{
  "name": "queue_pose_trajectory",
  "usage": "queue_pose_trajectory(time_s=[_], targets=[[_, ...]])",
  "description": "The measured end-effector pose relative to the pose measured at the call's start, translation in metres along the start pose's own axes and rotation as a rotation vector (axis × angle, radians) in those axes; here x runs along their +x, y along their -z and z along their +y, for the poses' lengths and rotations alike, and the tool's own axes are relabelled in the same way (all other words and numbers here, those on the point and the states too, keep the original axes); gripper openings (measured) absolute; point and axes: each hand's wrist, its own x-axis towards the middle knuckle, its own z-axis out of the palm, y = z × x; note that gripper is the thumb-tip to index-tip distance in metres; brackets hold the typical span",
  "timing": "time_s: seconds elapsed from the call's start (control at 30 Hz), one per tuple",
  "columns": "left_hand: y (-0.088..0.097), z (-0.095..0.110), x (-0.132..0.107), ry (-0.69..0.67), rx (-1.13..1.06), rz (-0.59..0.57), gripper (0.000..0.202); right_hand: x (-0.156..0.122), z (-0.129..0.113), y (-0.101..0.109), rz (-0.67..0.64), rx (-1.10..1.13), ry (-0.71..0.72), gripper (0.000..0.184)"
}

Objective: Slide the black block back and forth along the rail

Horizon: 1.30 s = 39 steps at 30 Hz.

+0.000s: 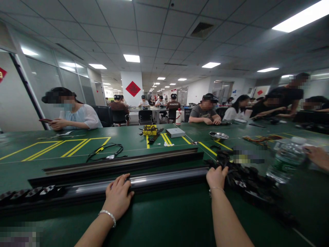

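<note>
A long black rail (pixel 164 181) with a shiny channel lies across the green table in front of me. My left hand (pixel 118 196) is over its middle, fingers bent over the channel and thumb towards the near side. At the rail's right end is my right hand (pixel 216 177), its fingers curled in; what they hold is hidden. Several small black parts (pixel 38 193) with pale tops sit in a row along the rail's left end. Close by my right hand spreads a heap of black parts (pixel 252 185), too dark to tell apart.
Behind the rail lies a second long black rail (pixel 123 162), with a looped black cable (pixel 110 152) beyond. A yellow box (pixel 150 130), a grey box (pixel 175 132) and a metal bowl (pixel 218 136) stand farther back. At right, another person's hand (pixel 318 157) is near a water bottle (pixel 286 161).
</note>
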Motion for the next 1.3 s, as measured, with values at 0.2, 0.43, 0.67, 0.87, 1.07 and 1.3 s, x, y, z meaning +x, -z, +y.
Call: queue_pose_trajectory(time_s=[0.2, 0.43, 0.67, 0.87, 1.07, 1.3], targets=[[-0.001, 0.002, 0.001, 0.01, -0.002, 0.004, 0.017, -0.019, -0.026, 0.005, 0.093, -0.067, 0.153, 0.055], [-0.009, 0.01, 0.002, -0.022, -0.025, 0.047, 0.018, -0.097, -0.09, -0.002, -0.05, -0.193, 0.773, 0.051], [0.004, -0.008, 0.01, 0.133, -0.065, 0.238, 0.037, -0.126, -0.1, -0.018, -0.522, -0.283, 0.927, 0.044], [0.014, -0.086, 0.01, 0.693, 0.046, 0.4, 0.055, -0.121, -0.099, -0.017, -0.509, -0.301, 0.924, 0.043], [0.012, -0.118, 0.008, 0.863, 0.043, 0.332, 0.057, -0.122, -0.097, -0.017, -0.477, -0.312, 0.94, 0.043], [0.015, -0.111, 0.009, 0.847, 0.098, 0.361, 0.048, -0.12, -0.097, -0.016, -0.483, -0.331, 0.945, 0.043]])
